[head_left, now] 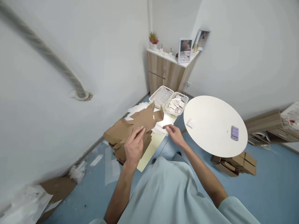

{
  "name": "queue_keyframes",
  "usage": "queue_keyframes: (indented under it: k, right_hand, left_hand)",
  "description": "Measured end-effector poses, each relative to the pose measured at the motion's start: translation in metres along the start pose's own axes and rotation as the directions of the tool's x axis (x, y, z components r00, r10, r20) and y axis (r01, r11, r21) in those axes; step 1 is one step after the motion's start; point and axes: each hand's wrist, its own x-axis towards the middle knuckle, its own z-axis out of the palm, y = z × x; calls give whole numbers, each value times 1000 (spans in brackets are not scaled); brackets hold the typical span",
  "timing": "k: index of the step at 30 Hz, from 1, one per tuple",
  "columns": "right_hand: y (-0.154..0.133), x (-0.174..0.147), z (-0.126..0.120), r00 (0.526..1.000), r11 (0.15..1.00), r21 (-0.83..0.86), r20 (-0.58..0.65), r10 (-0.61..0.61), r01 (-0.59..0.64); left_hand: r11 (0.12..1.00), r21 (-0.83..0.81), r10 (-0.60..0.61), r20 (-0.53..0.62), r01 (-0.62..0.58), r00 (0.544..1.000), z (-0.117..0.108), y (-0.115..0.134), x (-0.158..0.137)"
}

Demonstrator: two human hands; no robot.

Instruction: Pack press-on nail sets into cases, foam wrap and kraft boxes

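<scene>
A brown unfolded cardboard box blank (142, 119) lies on top of a pile of similar flat blanks (116, 132). Its flaps stick up at the far edge, and a small white mark shows near one flap. My left hand (134, 144) rests over the near side of this blank, fingers stretched out. To the right, my right hand (174, 133) hovers beside the blank's flap, near some white sheets (160, 129). Its fingers are extended and slightly apart, with nothing visible between them. A pale yellow surface (149, 152) lies beneath the pile.
Behind the blanks stand two white plastic baskets, one with clear packaging (161, 95), one with printed packets (177, 104). A round white table (215, 124) is at right, folded cardboard boxes (240, 163) below it. A wooden cabinet (167, 68) fills the corner.
</scene>
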Motion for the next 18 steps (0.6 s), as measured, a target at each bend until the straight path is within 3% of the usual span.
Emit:
queue_keyframes:
  k: [3, 7, 12, 18]
  right_hand:
    - [-23, -10, -62, 982, 1000, -1, -187, -21, 21]
    - [-15, -33, -131, 890, 999, -9, -455, 25, -33]
    - [48, -67, -219, 772, 991, 58, -622, 132, -123]
    - [154, -111, -321, 673, 947, 132, -675, 303, -293]
  left_hand:
    - [978, -104, 188, 85, -179, 978, 40, 28, 18]
    - [915, -246, 368, 191, -318, 910, 106, 67, 29]
    - [872, -348, 469, 398, -344, 788, 216, 111, 19]
    - [832, -405, 553, 651, -378, 520, 364, 146, -25]
